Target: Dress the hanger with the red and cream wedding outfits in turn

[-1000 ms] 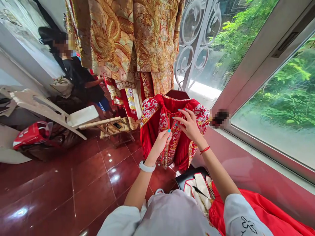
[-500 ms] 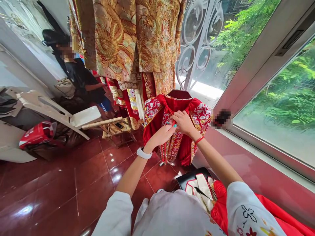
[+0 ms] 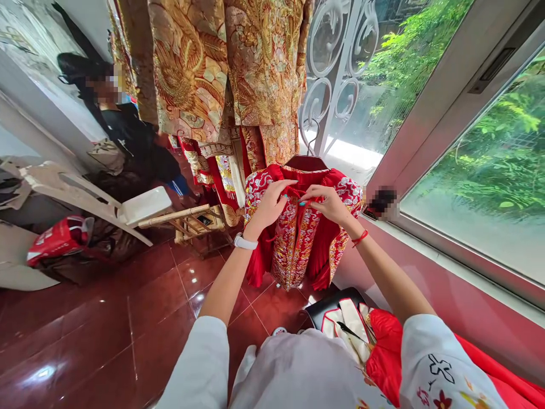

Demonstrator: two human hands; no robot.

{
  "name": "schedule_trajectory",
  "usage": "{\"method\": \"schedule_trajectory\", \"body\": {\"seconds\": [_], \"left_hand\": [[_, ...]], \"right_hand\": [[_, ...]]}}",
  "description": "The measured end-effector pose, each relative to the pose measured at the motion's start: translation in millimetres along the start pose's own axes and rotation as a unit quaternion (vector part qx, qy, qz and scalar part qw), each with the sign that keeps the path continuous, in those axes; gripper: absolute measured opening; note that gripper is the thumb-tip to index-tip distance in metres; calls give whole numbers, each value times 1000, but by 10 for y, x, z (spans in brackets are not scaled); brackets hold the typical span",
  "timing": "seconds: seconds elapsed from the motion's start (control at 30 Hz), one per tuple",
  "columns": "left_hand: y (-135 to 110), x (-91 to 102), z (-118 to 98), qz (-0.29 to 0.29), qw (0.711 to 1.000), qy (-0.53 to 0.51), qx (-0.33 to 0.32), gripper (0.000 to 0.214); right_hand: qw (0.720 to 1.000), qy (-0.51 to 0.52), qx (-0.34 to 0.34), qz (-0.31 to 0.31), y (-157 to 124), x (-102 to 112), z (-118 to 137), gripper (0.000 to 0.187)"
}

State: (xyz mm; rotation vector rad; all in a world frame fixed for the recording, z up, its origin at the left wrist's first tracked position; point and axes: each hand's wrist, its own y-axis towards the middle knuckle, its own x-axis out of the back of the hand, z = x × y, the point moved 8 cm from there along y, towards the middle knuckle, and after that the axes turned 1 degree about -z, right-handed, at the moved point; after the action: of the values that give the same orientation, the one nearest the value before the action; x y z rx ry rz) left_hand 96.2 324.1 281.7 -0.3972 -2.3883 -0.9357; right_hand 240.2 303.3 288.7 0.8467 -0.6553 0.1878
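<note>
A small red embroidered jacket [image 3: 298,244] hangs on a dark hanger [image 3: 307,161] in front of me. My left hand [image 3: 272,202] pinches the jacket's front edge near the collar, fingers closed on the cloth. My right hand [image 3: 327,202] grips the other front edge at the same height, fingers curled. Both hands meet at the neck opening. A white watch is on my left wrist and a red string on my right.
Large gold embroidered robes [image 3: 225,68] hang above and behind. Another person [image 3: 128,130] in black sits at the left near a white folding chair [image 3: 89,193] and a red bag [image 3: 59,238]. A window ledge [image 3: 447,267] runs along the right. Red cloth [image 3: 395,352] lies by my lap.
Both hands have risen from the jacket's chest to its collar. The left hand has moved up and to the left edge of the opening.
</note>
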Motion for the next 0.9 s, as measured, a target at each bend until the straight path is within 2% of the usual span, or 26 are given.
{"method": "schedule_trajectory", "body": {"seconds": [0.1, 0.2, 0.3, 0.4, 0.47, 0.53, 0.63, 0.73, 0.8, 0.9], "left_hand": [[187, -204, -49, 72, 997, 13, -7, 37], [325, -353, 4, 113, 993, -1, 40, 36], [369, -473, -7, 136, 977, -148, 71, 29], [346, -379, -48, 66, 930, -349, 92, 23], [274, -166, -42, -19, 885, -452, 108, 28], [142, 162, -16, -115, 845, -509, 117, 28], [-171, 793, 49, -254, 802, -530, 102, 22], [-558, 1344, 176, -351, 766, -536, 50, 14], [-795, 1542, 339, -376, 768, -516, 49, 15], [-1085, 1644, 681, -384, 801, -443, 122, 12]], "right_hand": [[991, -121, 55, 1, -27, 41, 82, 25], [970, -228, 89, -6, -105, 37, 137, 29], [957, -268, 113, -19, -200, 14, 174, 32], [959, -260, 113, -25, -274, -2, 181, 33], [968, -233, 90, -22, -308, 7, 163, 33], [976, -208, 62, -17, -348, 36, 142, 35], [976, -216, 28, -17, -446, 122, 101, 37], [970, -241, -5, -1, -575, 218, -21, 40], [970, -235, -34, 50, -645, 240, -172, 43], [950, -264, -110, 124, -690, 365, -471, 41]]}}
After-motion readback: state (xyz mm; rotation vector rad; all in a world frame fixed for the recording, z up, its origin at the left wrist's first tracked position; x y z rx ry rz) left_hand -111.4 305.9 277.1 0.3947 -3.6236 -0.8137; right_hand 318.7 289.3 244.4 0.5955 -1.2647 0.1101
